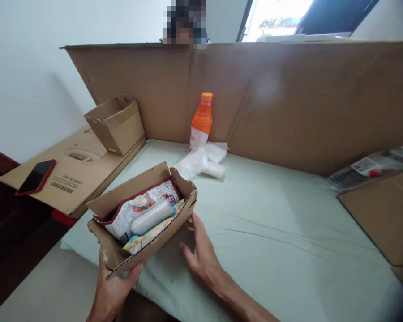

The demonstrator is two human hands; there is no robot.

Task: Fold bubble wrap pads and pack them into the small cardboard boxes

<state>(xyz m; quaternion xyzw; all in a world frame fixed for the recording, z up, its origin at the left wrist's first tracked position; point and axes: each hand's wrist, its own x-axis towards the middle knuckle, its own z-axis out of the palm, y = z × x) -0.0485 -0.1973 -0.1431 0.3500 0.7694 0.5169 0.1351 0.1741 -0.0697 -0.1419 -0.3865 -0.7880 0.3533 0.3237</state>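
A small open cardboard box (166,239) is tilted over the front left of the table. My left hand (116,286) grips its near left corner, thumb along the front wall. Against the right end of the box, my right hand (201,250) steadies it with the fingers partly hidden behind the corner and the thumb apart. Inside lie a white and dark red printed packet (126,212), a bubble-wrapped roll (152,218), and a yellow and blue packet (134,243) along the near wall.
Beyond the box stand an orange-capped bottle (202,120) and bubble-wrapped items (201,161). At left, a flat carton (74,179) bears another open box (124,129) and a red-edged phone (36,176). A tall cardboard panel (289,103) borders the back; a clear plastic bottle (366,167) lies right.
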